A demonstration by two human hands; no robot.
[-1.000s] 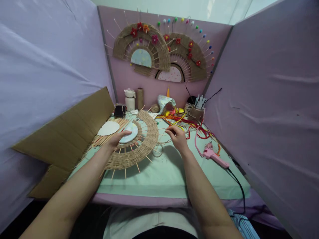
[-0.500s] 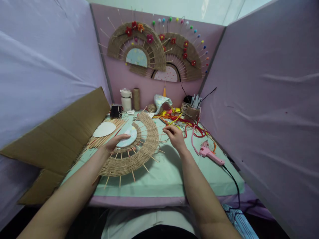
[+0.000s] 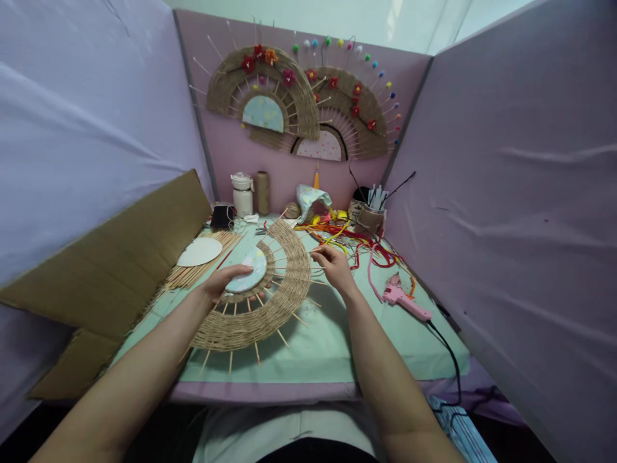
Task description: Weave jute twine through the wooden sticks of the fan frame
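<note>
My left hand (image 3: 229, 281) grips a half-ring woven fan (image 3: 296, 270) by its pale blue, cloth-covered centre (image 3: 253, 267). The thumb lies on top and the fingers are mostly hidden beneath. Brown twine is woven in a wide band over thin wooden sticks, whose ends jut past the outer edge. The fan is held tilted above the table. At its right edge, my right hand (image 3: 334, 265) is closed in a pinch at the end of a thin wooden stick (image 3: 313, 251). Whether a strand of twine is also between those fingertips, I cannot tell.
A pink glue gun (image 3: 407, 303) with a black cord lies right. Coloured pipe cleaners (image 3: 380, 254) spread behind my right hand. Loose sticks (image 3: 180, 278) and a white oval (image 3: 200, 252) lie left, beside cardboard (image 3: 125, 257). A twine spool (image 3: 262, 193) and white jar (image 3: 242, 195) stand behind.
The fan has shifted slightly down and right in view, and its angle has altered a little. My right hand has moved slightly left, its pinch now at a stick end.
</note>
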